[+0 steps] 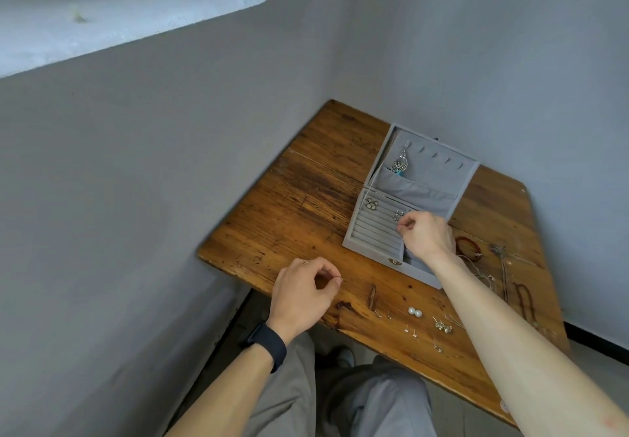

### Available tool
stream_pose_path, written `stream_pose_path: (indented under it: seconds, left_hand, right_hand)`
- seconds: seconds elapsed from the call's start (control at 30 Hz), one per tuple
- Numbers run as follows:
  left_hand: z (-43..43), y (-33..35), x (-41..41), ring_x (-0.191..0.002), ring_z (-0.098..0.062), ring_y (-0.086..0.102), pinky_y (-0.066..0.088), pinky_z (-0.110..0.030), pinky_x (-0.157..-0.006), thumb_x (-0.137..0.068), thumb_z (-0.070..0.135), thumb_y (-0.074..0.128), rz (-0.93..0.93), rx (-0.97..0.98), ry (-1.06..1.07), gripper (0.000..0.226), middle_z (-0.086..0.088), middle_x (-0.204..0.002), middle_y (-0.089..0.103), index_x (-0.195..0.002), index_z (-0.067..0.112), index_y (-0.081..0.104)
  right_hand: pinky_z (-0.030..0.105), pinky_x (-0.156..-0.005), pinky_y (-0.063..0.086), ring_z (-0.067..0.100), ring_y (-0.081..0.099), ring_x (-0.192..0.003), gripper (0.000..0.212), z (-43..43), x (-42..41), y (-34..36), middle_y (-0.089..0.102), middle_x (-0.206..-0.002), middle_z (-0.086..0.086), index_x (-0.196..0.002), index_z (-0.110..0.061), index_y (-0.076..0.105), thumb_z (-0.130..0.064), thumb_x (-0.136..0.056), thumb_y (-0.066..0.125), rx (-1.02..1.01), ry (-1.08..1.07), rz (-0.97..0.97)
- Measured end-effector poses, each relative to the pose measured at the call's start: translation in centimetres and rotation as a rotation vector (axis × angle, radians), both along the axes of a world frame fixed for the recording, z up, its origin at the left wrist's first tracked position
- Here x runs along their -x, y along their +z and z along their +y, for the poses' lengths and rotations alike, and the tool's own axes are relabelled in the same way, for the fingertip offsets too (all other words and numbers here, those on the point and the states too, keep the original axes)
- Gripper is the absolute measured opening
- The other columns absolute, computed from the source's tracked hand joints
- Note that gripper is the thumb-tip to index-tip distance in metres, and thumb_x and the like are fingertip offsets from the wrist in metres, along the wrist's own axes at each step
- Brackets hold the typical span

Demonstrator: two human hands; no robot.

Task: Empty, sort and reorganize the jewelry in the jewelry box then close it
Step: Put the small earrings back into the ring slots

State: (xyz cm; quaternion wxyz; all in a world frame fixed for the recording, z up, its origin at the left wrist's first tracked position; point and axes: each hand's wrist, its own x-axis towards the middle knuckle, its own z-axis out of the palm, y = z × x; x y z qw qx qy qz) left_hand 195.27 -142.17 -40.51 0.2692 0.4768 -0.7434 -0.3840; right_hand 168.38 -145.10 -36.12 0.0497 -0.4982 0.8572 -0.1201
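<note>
A grey velvet jewelry box (354, 239) lies open on the wooden table (306, 205), its lid (439, 171) leaning back. A silver and blue pendant (400, 164) hangs inside the lid. Flower earrings (372, 203) and small studs (397, 214) sit in the ring rows. My right hand (427, 234) hovers over the rows, fingertips pinched on something too small to make out. My left hand (306, 292) rests over the table's near edge, pinching a tiny earring (338, 279). Pearl studs (415, 311) and several small earrings (442, 327) lie loose near the front.
A red bead bracelet (469, 246), thin chains (502, 259) and a dark beaded necklace (526, 300) lie on the table right of the box. Walls close the table in at the back and the left. My knees are below the front edge.
</note>
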Motion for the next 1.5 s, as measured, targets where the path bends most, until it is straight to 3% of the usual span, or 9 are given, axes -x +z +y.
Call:
stream_pose_path:
  seconds: [0.17, 0.3, 0.4, 0.57, 0.7, 0.93, 1.1, 1.23, 1.5]
  left_hand:
    - [-0.2, -0.2, -0.2, -0.102, 0.005, 0.050, 0.044, -0.035, -0.097, -0.090, 0.042, 0.064, 0.020, -0.010, -0.033, 0.004, 0.029, -0.090, 0.064, -0.091, 0.043, 0.067]
    - [-0.3, 0.0, 0.0, -0.102, 0.008, 0.051, 0.044, -0.033, -0.098, -0.090, 0.042, 0.066, 0.020, -0.013, -0.025, 0.003, 0.030, -0.091, 0.065, -0.091, 0.044, 0.069]
    - [-1.0, 1.0, 0.6, -0.102, 0.006, 0.055, 0.042, -0.023, -0.093, -0.091, 0.039, 0.068, 0.075, -0.084, -0.047, 0.004, 0.028, -0.094, 0.067, -0.091, 0.042, 0.071]
    - [-3.7, 4.9, 3.9, -0.099, 0.007, 0.058, 0.040, -0.006, -0.080, -0.092, 0.033, 0.068, 0.075, -0.016, -0.147, 0.007, 0.021, -0.098, 0.069, -0.097, 0.033, 0.073]
    - [-6.7, 7.3, 8.7, -0.088, 0.001, 0.060, 0.042, -0.006, -0.067, -0.092, 0.034, 0.068, -0.064, 0.007, -0.222, 0.009, 0.016, -0.092, 0.069, -0.096, 0.027, 0.072]
    - [-10.1, 6.6, 14.6, -0.089, -0.011, 0.062, 0.049, -0.024, -0.080, -0.094, 0.032, 0.067, -0.339, -0.061, -0.299, 0.019, 0.005, -0.094, 0.068, -0.101, 0.015, 0.073]
    - [-11.0, 5.3, 15.8, -0.089, -0.012, 0.066, 0.058, -0.034, -0.085, -0.091, 0.028, 0.070, -0.384, -0.125, -0.311, 0.011, 0.004, -0.104, 0.071, -0.087, 0.018, 0.073]
    - [-11.1, 4.9, 16.3, -0.082, -0.010, 0.063, 0.057, -0.032, -0.082, -0.092, 0.028, 0.069, -0.411, -0.100, -0.268, 0.015, 0.007, -0.089, 0.068, -0.076, 0.026, 0.068]
    - [-11.2, 4.9, 16.9, -0.087, -0.012, 0.064, 0.057, -0.032, -0.081, -0.091, 0.029, 0.068, -0.509, -0.019, -0.300, 0.011, 0.005, -0.098, 0.070, -0.080, 0.031, 0.065]
  right_hand:
    - [0.034, -0.086, 0.053, 0.024, 0.064, -0.105, 0.021, 2.2, 0.4, 0.7, 0.072, -0.113, -0.001, -0.110, -0.028, 0.071, -0.023, -0.098, 0.054, 0.101, 0.004, -0.107]
    - [0.037, -0.096, 0.047, 0.025, 0.055, -0.118, 0.028, 5.9, 0.3, 0.4, 0.066, -0.126, 0.004, -0.124, -0.020, 0.063, -0.027, -0.101, 0.049, 0.147, 0.040, -0.009]
    - [0.042, -0.119, 0.022, 0.018, 0.023, -0.149, 0.053, 7.5, 0.1, -1.0, 0.032, -0.159, -0.001, -0.150, -0.019, 0.037, -0.045, -0.105, 0.032, -0.031, 0.079, 0.031]
    - [0.046, -0.123, -0.004, 0.008, -0.013, -0.150, 0.063, 8.1, -0.3, -2.8, -0.007, -0.165, -0.008, -0.158, -0.023, 0.011, -0.052, -0.103, 0.004, -0.156, 0.082, -0.094]
    - [0.048, -0.121, -0.007, 0.007, -0.019, -0.149, 0.061, 8.1, -0.3, -2.9, -0.012, -0.164, -0.008, -0.158, -0.023, 0.009, -0.050, -0.104, 0.004, -0.153, 0.072, -0.123]
    - [0.052, -0.120, -0.008, 0.012, -0.024, -0.148, 0.062, 8.3, -1.2, -3.3, -0.015, -0.164, -0.003, -0.158, -0.021, 0.011, -0.050, -0.103, 0.006, -0.101, 0.046, -0.167]
    - [0.052, -0.120, -0.009, 0.014, -0.027, -0.147, 0.061, 8.4, -1.8, -3.7, -0.019, -0.164, -0.001, -0.158, -0.021, 0.010, -0.049, -0.104, 0.007, -0.085, 0.036, -0.171]
    - [0.053, -0.120, -0.007, 0.015, -0.026, -0.148, 0.061, 8.4, -1.8, -3.8, -0.016, -0.165, 0.000, -0.158, -0.020, 0.011, -0.048, -0.104, 0.008, -0.067, 0.043, -0.165]
    - [0.052, -0.119, -0.009, 0.015, -0.025, -0.148, 0.061, 8.5, -1.8, -3.8, -0.015, -0.165, -0.001, -0.158, -0.020, 0.012, -0.048, -0.104, 0.009, -0.054, 0.043, -0.163]
